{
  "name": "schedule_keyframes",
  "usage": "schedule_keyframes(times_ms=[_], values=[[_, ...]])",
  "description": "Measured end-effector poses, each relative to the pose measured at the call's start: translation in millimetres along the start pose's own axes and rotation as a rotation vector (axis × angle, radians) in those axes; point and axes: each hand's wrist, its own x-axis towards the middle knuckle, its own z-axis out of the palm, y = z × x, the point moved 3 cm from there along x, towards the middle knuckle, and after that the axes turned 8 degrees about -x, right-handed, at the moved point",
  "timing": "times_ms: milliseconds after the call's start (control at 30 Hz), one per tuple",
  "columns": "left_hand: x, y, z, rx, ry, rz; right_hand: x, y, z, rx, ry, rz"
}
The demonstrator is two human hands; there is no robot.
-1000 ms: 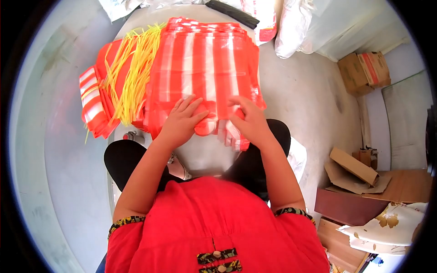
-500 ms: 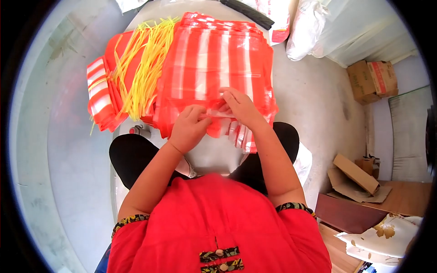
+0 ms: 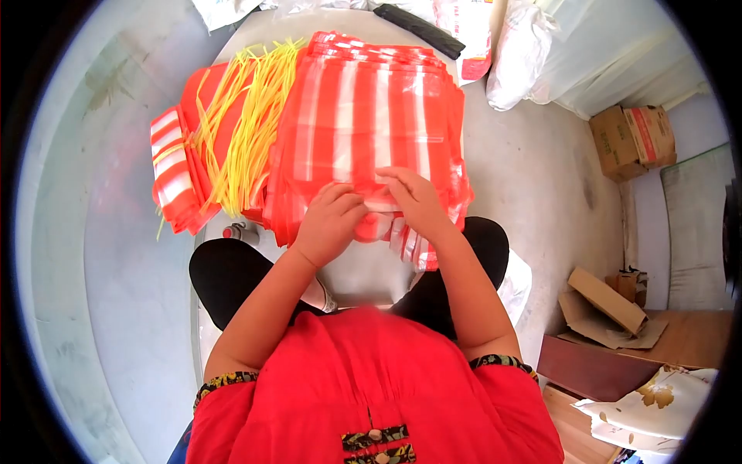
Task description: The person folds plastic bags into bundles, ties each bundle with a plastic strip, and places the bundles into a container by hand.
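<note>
The left hand (image 3: pixel 331 224), spread on the stack of striped plastic bags (image 3: pixel 379 116) a second ago, now has its fingers bent over the near edge. The right hand (image 3: pixel 417 203) sits just beside it, fingers partly curled; I cannot tell whether either grips plastic. A pale strip shows between them, so the handling seems centred on that edge. The stack lies toward the near edge of the tabletop (image 3: pixel 272 28), with yellow ties (image 3: pixel 251 124) along its left side.
</note>
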Motion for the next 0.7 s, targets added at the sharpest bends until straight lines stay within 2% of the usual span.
schedule_keyframes(times_ms=[100,200,400,500,600,700], values=[[1,-5,1,-0.079,0.005,-0.064,-26,-2,-10,-0.02,-0.135,0.148],[6,-3,-3,-0.113,0.034,-0.13,-39,3,-5,-0.108,-0.017,-0.133],[26,-4,-3,-0.095,-0.027,-0.34,-24,14,10,-0.096,0.067,0.024],[33,-5,0,-0.071,-0.031,-0.42,-15,9,8,-0.194,0.077,0.135],[35,-9,2,-0.065,-0.03,-0.472,-16,8,10,-0.384,0.202,-0.06],[35,-11,6,-0.064,-0.03,-0.575,-31,6,13,-0.512,0.168,-0.456]])
